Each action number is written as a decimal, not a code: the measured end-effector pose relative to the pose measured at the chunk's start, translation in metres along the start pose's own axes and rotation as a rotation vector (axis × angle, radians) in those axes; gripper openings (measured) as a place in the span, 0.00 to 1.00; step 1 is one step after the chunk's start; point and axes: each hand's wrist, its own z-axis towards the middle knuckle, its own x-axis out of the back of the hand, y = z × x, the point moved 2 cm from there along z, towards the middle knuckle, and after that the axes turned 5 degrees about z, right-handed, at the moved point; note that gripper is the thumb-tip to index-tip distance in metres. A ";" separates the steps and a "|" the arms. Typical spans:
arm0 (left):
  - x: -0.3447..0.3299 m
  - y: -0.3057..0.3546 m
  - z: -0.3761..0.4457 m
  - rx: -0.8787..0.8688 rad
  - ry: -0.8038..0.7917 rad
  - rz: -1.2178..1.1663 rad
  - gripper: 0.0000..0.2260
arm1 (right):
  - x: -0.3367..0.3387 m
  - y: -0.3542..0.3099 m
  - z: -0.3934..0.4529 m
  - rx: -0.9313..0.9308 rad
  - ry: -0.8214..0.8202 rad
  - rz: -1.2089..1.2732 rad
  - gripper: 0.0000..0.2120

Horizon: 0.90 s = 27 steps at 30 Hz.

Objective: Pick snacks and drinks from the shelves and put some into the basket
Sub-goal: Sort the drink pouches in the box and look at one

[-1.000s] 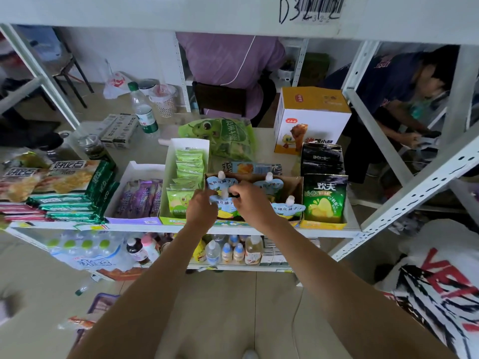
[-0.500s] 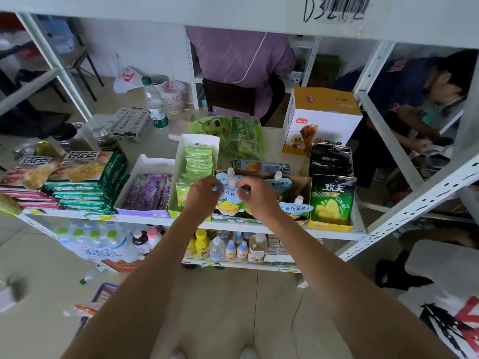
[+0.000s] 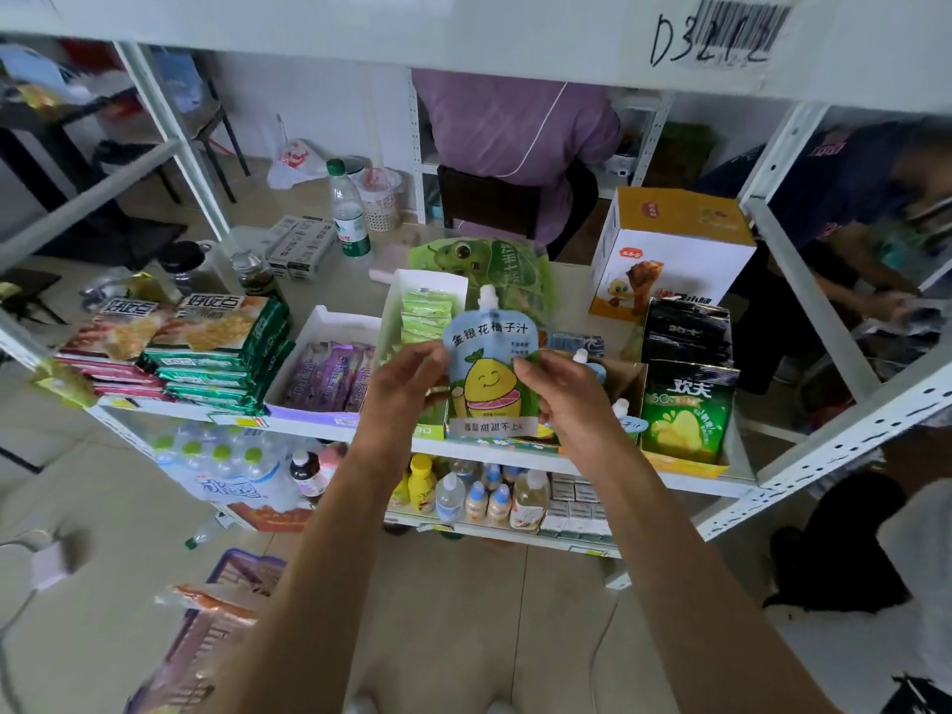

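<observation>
basket (image 3: 242, 569) sits on the floor at lower left, partly behind the left arm. above it, left hand (image 3: 399, 386) and right hand (image 3: 564, 391) pinch the side edges of a drink pouch (image 3: 489, 373), upright over the shelf (image 3: 515, 456) front. behind stands a cardboard box (image 3: 631, 376) of pouches.

A blue juice pouch (image 3: 489, 373) with a white spout and a yellow fruit cartoon is now lifted out of the brown cardboard box (image 3: 626, 383) and held upright above its front edge, where before it lay among the other pouches. It is pinched at its left edge by the left hand (image 3: 407, 383) and at its right edge by the right hand (image 3: 561, 399); both were earlier lowered into the box. The pouch's base seems clear of the box, though this is partly hidden.
</observation>
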 end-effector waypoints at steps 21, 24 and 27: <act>-0.009 0.016 -0.050 -0.009 -0.019 -0.105 0.10 | -0.001 -0.008 -0.035 0.045 -0.135 0.273 0.25; -0.009 0.015 -0.051 0.000 -0.027 -0.122 0.09 | -0.002 -0.006 -0.036 0.054 -0.131 0.256 0.32; -0.012 0.013 -0.052 -0.025 -0.002 -0.103 0.10 | -0.005 -0.007 -0.039 0.084 -0.043 0.244 0.28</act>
